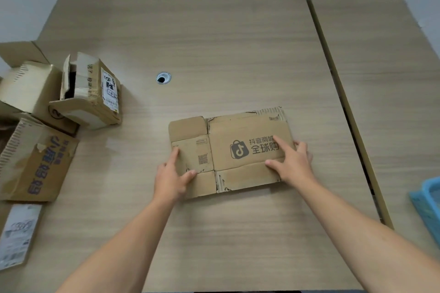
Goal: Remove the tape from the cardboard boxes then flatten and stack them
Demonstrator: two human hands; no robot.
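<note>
Cardboard box (240, 147) flat under left hand (170, 179) and right hand (291, 164).

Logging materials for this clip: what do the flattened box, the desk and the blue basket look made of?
Flattened box: matte brown corrugated cardboard; fluting shows at torn edges. Desk: probably wood-look laminate, with a printed grain. Blue basket: likely moulded plastic, slotted wall.

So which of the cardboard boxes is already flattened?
The shopping-bag-logo box under both hands, lying flat mid-table. Those at the left edge, like the labelled box, still stand.
</note>
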